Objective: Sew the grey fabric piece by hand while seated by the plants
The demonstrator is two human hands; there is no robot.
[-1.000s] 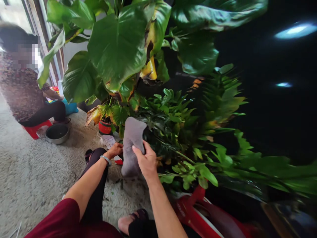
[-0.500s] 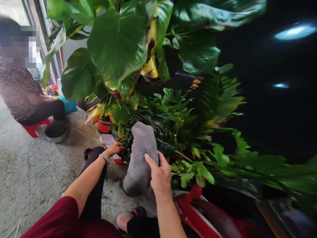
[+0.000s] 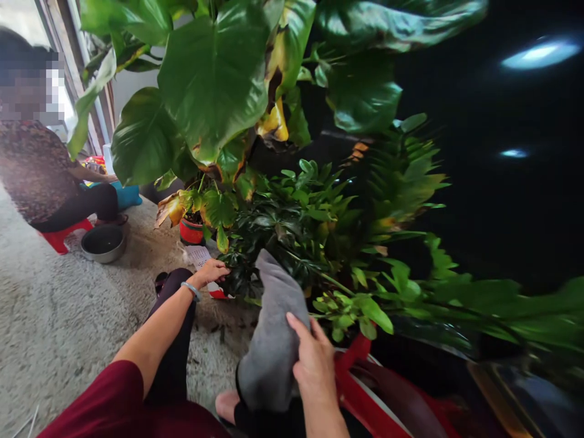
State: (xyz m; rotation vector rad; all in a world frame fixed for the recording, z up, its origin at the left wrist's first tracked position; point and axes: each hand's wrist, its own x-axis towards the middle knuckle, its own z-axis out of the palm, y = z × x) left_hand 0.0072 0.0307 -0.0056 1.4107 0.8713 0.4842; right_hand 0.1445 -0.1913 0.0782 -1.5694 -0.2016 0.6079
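Note:
In my right hand [image 3: 314, 353] is a soft grey cloth [image 3: 278, 334], gripped at its right side with the thumb lying across it. The cloth hangs down over my dark trouser leg, and its upper tip touches or overlaps the dark green leaves. My left hand [image 3: 210, 274], a bracelet on its wrist, reaches to the left edge of a dark-leaved plant [image 3: 246, 277]. Its fingers are closed at a leaf there; the fingertips are partly hidden. Just beneath that hand is a red and white pot [image 3: 219, 292].
Large broad leaves [image 3: 214, 85] hang overhead, with a red pot [image 3: 191, 231] below them. At left a person [image 3: 36, 164] sits on a red stool [image 3: 66, 236] beside a grey basin [image 3: 104, 243]. Lower right stands a red object [image 3: 365, 377].
My right hand has moved down and to the right with the cloth, which now drops lower and folds at its top. My left hand stays about where it was.

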